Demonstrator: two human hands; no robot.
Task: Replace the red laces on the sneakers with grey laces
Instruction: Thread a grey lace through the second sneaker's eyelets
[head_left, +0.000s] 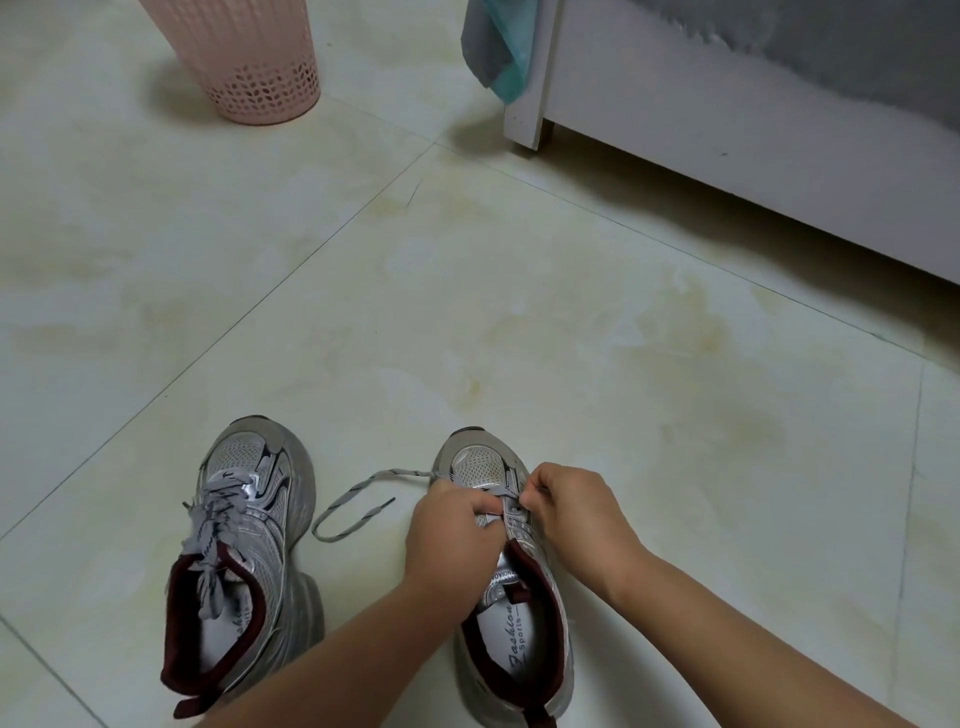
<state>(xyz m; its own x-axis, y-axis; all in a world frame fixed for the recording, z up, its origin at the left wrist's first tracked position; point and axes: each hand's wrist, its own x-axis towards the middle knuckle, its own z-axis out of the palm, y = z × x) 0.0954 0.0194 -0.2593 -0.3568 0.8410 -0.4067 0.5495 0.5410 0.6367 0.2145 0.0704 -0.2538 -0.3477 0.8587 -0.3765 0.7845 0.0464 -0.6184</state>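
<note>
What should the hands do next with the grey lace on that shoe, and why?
Probably pull the lace end that the right hand pinches up through its eyelet on the right silver mesh sneaker. Only the lowest row near the toe looks threaded, while the left hand holds the other side and the grey speckled lace trails loose on the pale tiled floor. The left silver sneaker already looks fully laced.

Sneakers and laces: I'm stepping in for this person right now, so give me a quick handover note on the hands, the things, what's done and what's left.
Left hand and right hand: both pinch the grey lace at the lowest eyelets of the right sneaker.
One lace end trails loose on the floor to the left.
Left sneaker: fully laced in grey and tied.
No red laces in view.
Left to do: thread the right sneaker up its remaining eyelets and tie it.
</note>
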